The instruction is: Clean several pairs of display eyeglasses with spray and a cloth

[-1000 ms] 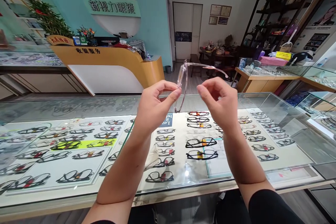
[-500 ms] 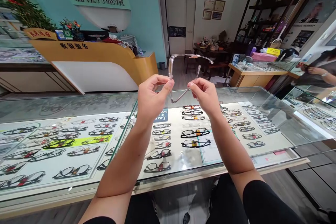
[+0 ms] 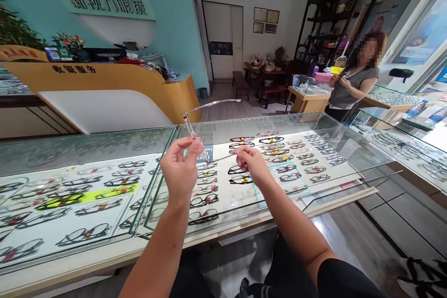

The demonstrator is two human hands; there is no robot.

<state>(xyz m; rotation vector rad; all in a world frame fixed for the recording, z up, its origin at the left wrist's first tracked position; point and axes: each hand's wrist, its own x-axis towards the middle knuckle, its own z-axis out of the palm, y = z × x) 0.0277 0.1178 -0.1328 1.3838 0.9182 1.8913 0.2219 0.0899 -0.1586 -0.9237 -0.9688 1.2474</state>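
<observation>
A pair of clear-framed eyeglasses (image 3: 190, 126) is held up above the glass display case (image 3: 230, 234), its temples unfolded. My left hand (image 3: 181, 160) pinches the front of the frame between thumb and fingers. The fingertips of my right hand (image 3: 250, 160) are closed on the end of the lower temple. The other temple points away to the upper right, touched by neither hand. Under the glass, between and below my hands, lie rows of eyeglasses (image 3: 240, 179), many dark-rimmed with small coloured tags.
A second glass case (image 3: 45, 260) with more eyeglasses adjoins on the left. A wooden service counter (image 3: 178, 98) stands behind it. At the right, a person (image 3: 359, 74) stands among other display cases (image 3: 412, 149). A bench (image 3: 240, 84) and table are at the back.
Both hands and the eyeglasses have moved lower and to the left in view, and the frame has turned. The view has swung right, bringing the other person more fully into sight.
</observation>
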